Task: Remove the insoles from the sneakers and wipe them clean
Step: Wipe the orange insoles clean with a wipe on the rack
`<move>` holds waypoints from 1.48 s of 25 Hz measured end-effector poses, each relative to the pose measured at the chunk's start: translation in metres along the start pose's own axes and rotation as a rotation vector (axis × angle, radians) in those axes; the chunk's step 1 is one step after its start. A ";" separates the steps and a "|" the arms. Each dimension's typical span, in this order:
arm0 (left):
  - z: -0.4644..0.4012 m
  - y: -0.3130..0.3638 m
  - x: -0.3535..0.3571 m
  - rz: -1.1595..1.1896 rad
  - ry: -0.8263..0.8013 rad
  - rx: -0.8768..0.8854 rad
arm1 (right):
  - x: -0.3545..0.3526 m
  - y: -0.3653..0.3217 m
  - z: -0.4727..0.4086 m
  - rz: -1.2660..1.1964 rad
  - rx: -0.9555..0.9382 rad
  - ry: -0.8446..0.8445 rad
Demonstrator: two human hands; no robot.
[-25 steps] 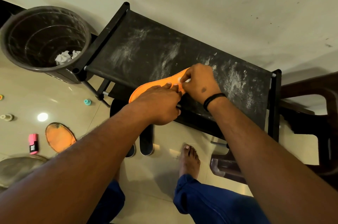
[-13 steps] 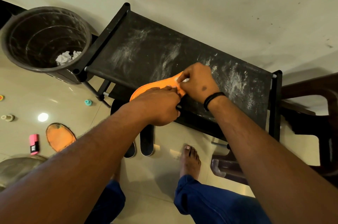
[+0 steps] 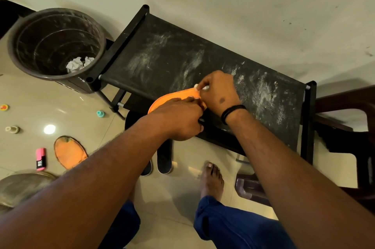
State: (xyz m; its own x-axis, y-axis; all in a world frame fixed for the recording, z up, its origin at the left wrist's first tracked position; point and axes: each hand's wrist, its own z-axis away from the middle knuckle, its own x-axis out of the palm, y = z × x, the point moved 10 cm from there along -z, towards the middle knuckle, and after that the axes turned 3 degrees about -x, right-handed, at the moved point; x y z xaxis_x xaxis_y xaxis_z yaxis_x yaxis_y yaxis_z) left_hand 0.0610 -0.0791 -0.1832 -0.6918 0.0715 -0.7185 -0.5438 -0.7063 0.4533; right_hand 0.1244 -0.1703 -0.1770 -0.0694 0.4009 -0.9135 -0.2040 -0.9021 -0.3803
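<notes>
both hands on the orange insole at the rack

the flat orange foam insole [image 3: 174, 97] lay on the front edge of the dusty black fabric shoe rack [image 3: 182, 62]. the left hand [image 3: 178, 120] was closed around its near end. the right hand [image 3: 218, 91] pinched a small white wipe [image 3: 196, 86] against its far end. a second orange insole [image 3: 69, 152] lay on the tiled floor [image 3: 85, 110], near a pink marker [image 3: 40, 159].

Insole in hand: we pin an orange insole [image 3: 172, 97] on the dusty black shoe rack [image 3: 182, 62] with our left hand [image 3: 178, 119].
Right hand [image 3: 218, 91]: our fingers pinch a small white wad at the insole's end.
Floor: a second orange insole [image 3: 70, 152] lies beside a pink marker [image 3: 40, 159].
Bin [image 3: 56, 43]: crumpled paper inside.
</notes>
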 end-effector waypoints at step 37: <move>0.004 0.001 0.002 -0.048 -0.062 -0.005 | -0.015 0.026 0.003 -0.036 0.102 0.119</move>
State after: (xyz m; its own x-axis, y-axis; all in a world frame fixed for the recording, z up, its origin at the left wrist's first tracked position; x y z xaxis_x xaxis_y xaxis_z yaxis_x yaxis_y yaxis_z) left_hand 0.0575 -0.0767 -0.1818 -0.6933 0.1487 -0.7051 -0.5745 -0.7047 0.4163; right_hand 0.1174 -0.1995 -0.1726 0.0548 0.4050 -0.9127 -0.3030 -0.8642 -0.4017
